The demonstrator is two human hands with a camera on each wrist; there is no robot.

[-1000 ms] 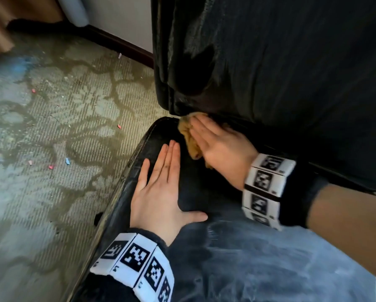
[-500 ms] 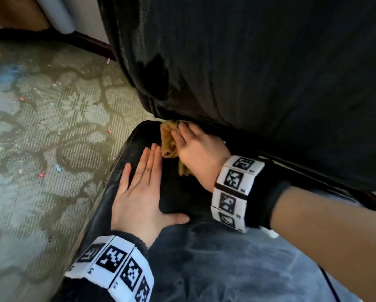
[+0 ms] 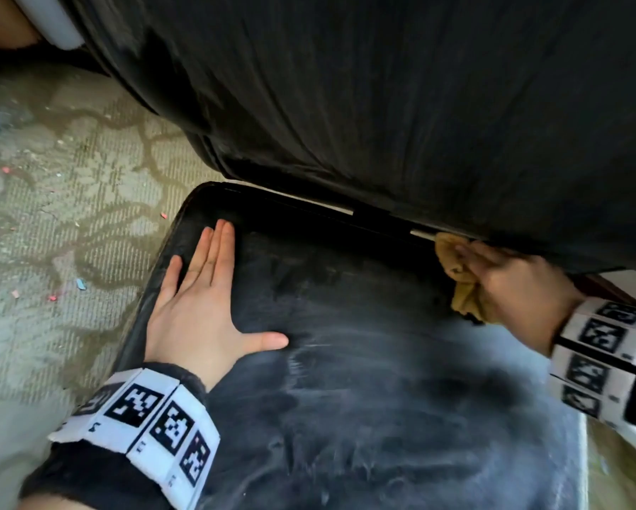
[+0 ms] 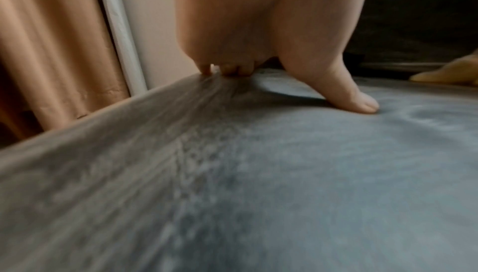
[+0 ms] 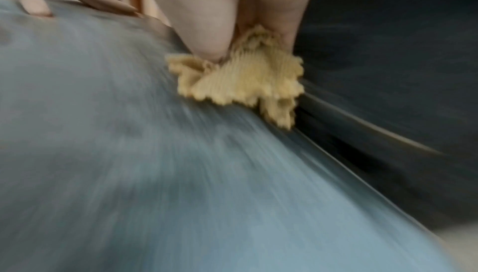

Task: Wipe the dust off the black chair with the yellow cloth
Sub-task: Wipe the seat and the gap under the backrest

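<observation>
Two hands on the black chair [image 3: 382, 380]. Right hand [image 3: 511, 285], fingers bunched round the yellow cloth [image 3: 456, 274], has swept from the seat's back-left corner to its back-right, along the crease under the backrest. Left hand [image 3: 198, 307] stays flat, fingers straight, bracing. Back strip looks darker; grey dust still covers the front, approx. most of the seat.

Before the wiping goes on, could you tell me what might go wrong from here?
The cloth is bunched small under the right hand at the gap below the backrest, so it may snag there. The left hand lies flat on the dusty seat; it may smear dust or hide a patch.
</observation>
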